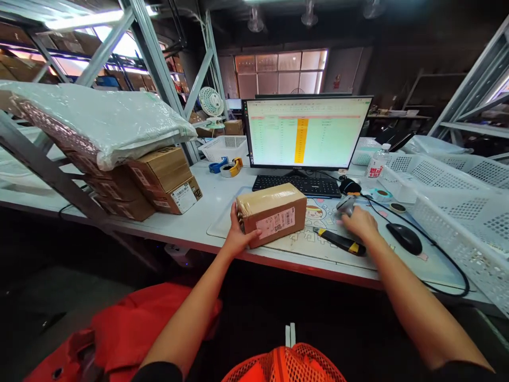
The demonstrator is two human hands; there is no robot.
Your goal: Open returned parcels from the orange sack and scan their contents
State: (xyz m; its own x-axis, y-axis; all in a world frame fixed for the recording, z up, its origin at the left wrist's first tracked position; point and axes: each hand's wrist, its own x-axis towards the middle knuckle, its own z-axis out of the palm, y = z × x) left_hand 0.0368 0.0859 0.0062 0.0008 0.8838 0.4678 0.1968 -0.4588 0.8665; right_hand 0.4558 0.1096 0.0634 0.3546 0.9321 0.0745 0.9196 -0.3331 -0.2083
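A brown cardboard box [274, 225] with a white printed label and tape over its top rests on the desk mat. My left hand [240, 228] grips its left end, the thumb on the front near the label. Over the mat to the right, my right hand [360, 223] is closed around a grey handheld device, apparently a barcode scanner [345, 205], partly blurred and covered by the fingers. Just below that hand lies a black and yellow utility knife [340, 241]. A black mouse [404, 239] sits right of the hand.
Behind the box stand a keyboard [298, 185] and a lit monitor [306, 132]. Stacked boxes [167, 175] under a white plastic parcel [111, 122] fill the left. White baskets [457, 223] line the right. A black cable [445, 254] loops across the mat. Tape dispensers [230, 168] lie behind.
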